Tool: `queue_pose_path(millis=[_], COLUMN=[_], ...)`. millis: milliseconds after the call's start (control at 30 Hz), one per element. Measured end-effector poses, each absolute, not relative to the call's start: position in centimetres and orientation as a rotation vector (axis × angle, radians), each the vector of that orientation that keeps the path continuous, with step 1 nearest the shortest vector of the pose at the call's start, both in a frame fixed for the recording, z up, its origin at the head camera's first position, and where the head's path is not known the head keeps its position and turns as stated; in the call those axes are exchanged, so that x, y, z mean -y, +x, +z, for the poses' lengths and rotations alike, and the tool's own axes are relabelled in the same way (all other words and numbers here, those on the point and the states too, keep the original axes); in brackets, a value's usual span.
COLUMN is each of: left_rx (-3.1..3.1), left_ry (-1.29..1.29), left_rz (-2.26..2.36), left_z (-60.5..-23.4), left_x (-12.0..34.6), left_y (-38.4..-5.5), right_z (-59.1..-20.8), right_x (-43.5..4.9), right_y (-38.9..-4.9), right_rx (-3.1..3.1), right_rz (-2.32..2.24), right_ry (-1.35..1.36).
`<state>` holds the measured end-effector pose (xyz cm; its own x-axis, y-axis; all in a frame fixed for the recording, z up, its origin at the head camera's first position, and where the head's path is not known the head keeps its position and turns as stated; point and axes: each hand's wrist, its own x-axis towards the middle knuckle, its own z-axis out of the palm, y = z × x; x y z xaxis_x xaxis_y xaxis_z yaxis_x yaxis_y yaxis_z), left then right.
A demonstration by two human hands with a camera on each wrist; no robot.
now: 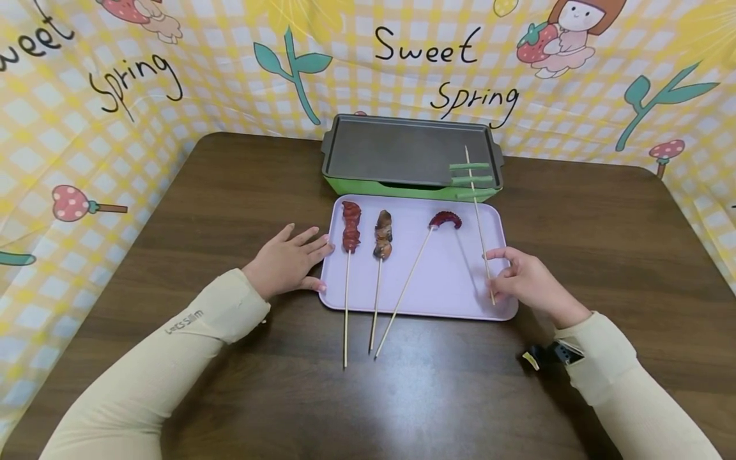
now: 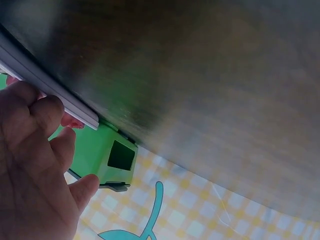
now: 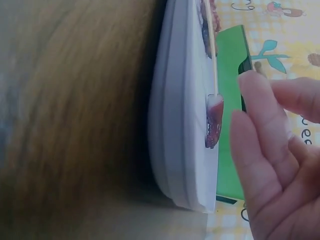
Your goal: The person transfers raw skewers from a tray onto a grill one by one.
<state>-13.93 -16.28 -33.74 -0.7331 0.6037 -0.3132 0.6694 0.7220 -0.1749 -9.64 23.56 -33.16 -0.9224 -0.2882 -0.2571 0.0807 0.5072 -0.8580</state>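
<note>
We find the right hand [image 1: 529, 281] at the right side of the tray, its thumb and fingers closed in a pinch near the lower end of the stick of the green skewer [image 1: 475, 195]. The green skewer carries three green pieces set crosswise on its stick; it is held above the right part of the lilac tray [image 1: 431, 287], its pointed end aimed away from the person, and in the head view its upper part overlaps the front right corner of the grill [image 1: 397, 150]. We cannot tell whether its tip touches the grill. The left hand [image 1: 284, 262] has its fingers spread and extended, with the fingertips against the tray's left rim; we note no skewer in its grasp. On the tray we record three further skewers: a red skewer [image 1: 351, 236] at the left, a brown skewer [image 1: 383, 236] just beside it, and a curled dark red skewer [image 1: 445, 219] further right, its stick slanting down to the left. All three sticks extend over the near rim. The grill, a dark plate on a green base, stands directly behind the tray on the brown table [image 1: 276, 396], before a yellow checked cloth [image 1: 241, 83].
</note>
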Motion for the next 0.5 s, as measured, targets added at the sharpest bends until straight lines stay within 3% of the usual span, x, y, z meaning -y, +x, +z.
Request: queue_pose_path(millis=[500], left_rx=[-2.691], left_ry=[1.005], left_rz=[-0.392], left_z=[-33.7], left_x=[16.1], left_y=[-13.9], right_z=[-33.0], right_x=[-22.7], right_y=[-12.1], right_rx=[-2.418], right_rz=[-1.343], right_ry=[-0.135])
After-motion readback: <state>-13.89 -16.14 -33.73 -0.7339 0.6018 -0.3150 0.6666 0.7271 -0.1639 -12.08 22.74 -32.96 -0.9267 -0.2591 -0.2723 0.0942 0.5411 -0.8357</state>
